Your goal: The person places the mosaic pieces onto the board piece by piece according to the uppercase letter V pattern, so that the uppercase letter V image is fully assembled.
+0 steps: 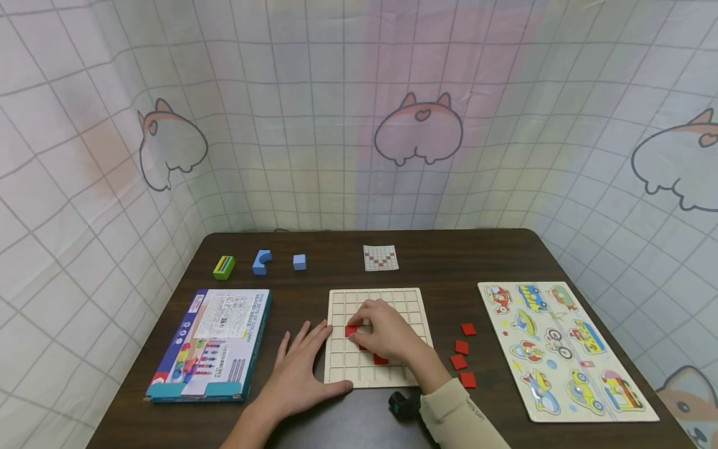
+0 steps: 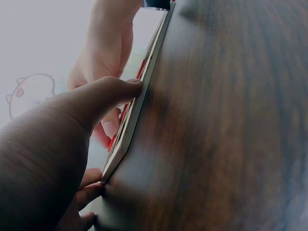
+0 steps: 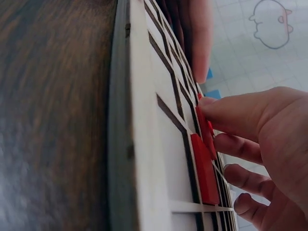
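Note:
A pale wooden grid board (image 1: 392,376) lies at the middle of the table. Over it, my right hand (image 1: 387,330) pinches a red square tile (image 1: 351,331) between thumb and forefinger, at a cell in the left part of the grid. Two more red tiles sit in cells running diagonally toward me, partly covered by that hand; one red tile (image 3: 205,171) shows clearly in the right wrist view. My left hand (image 1: 303,371) steadies the board, fingers spread along its left edge. Its thumb (image 2: 122,88) presses the near edge.
Several loose red tiles (image 1: 459,362) lie right of the board. Behind it is a small pattern card (image 1: 381,257). Blue blocks (image 1: 300,262) and a green striped block (image 1: 224,268) stand back left. A boxed set (image 1: 224,349) lies left, a picture puzzle (image 1: 561,349) right.

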The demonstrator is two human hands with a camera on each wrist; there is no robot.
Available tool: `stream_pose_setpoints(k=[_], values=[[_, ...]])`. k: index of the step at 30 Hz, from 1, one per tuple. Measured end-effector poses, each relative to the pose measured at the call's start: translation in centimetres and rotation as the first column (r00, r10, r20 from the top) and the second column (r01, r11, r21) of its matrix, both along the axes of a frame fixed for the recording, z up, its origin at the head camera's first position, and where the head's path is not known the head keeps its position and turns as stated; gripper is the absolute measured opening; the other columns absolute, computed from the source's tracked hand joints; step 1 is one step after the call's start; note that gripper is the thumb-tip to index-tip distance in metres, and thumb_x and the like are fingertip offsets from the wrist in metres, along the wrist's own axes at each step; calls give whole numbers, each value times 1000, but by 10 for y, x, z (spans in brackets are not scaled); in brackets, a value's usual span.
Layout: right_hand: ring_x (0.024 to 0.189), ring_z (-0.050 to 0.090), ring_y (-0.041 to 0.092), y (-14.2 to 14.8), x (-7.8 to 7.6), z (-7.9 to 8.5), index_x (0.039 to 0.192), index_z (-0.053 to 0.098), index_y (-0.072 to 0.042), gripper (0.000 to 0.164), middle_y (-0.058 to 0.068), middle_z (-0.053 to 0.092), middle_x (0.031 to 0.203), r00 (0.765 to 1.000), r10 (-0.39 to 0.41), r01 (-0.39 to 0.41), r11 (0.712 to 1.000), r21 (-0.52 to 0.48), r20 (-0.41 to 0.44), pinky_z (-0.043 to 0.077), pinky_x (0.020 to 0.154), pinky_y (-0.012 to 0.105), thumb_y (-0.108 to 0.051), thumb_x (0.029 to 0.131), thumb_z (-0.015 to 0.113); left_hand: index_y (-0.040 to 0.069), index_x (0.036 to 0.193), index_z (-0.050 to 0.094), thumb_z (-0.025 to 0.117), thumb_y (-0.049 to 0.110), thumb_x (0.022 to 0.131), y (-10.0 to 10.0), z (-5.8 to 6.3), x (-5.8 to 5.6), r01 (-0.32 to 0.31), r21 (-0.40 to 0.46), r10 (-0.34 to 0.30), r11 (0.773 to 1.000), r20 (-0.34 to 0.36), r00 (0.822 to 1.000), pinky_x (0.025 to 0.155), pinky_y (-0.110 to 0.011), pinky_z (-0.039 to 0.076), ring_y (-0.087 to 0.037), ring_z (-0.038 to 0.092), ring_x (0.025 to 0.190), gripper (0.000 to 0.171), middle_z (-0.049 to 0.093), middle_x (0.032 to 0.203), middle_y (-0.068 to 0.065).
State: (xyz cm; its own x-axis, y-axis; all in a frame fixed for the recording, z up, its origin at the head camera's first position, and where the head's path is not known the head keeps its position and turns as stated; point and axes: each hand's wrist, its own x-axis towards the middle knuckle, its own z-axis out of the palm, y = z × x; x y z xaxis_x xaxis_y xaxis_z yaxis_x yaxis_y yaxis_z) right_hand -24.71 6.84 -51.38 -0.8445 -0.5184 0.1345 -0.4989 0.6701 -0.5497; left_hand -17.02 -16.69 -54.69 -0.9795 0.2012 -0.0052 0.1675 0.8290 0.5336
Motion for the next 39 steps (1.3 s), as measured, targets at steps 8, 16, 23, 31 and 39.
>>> stream_pose_setpoints(k=[8, 16, 23, 31, 39], values=[[113, 65, 18, 5, 2, -1, 127, 83, -20, 29, -6, 76, 119, 1000, 9, -9, 1000, 10, -13, 57, 103, 44, -31, 101, 81, 28, 172, 44, 79, 93, 72, 0, -2, 0, 0, 2, 0, 1000, 2, 1000, 137, -74, 2, -35, 21, 174, 124, 40, 180, 4], [115, 64, 19, 16, 7, 2, 125, 81, -19, 29, -3, 75, 119, 999, 26, -23, 996, -82, 34, 57, 105, 47, -34, 100, 82, 29, 172, 44, 79, 94, 71, 0, -1, 1, -4, -2, 4, 1000, 2, 1000, 137, -74, 2, -35, 21, 174, 124, 40, 180, 3], [113, 65, 20, 27, 16, 4, 125, 80, -19, 29, -4, 76, 121, 998, 27, -20, 993, -119, 57, 59, 102, 45, -31, 99, 85, 30, 172, 44, 78, 95, 71, 0, -2, 0, -5, -10, 5, 1000, -8, 1000, 137, -73, 2, -34, 21, 174, 125, 40, 180, 4], [111, 66, 19, 40, 26, 3, 124, 80, -19, 29, -6, 78, 122, 1000, 10, -8, 992, -129, 18, 59, 101, 43, -29, 97, 86, 29, 172, 44, 79, 94, 71, 0, -2, 0, -4, -9, 4, 1000, -6, 1000, 137, -73, 2, -34, 21, 174, 125, 40, 180, 3], [110, 63, 19, 53, 32, 6, 122, 80, -20, 28, -6, 78, 121, 1000, -14, 15, 995, -103, 8, 58, 99, 42, -29, 97, 87, 30, 172, 43, 78, 94, 71, 0, -1, 0, -7, -11, 7, 1000, 0, 1000, 137, -73, 1, -35, 21, 174, 126, 41, 180, 2]])
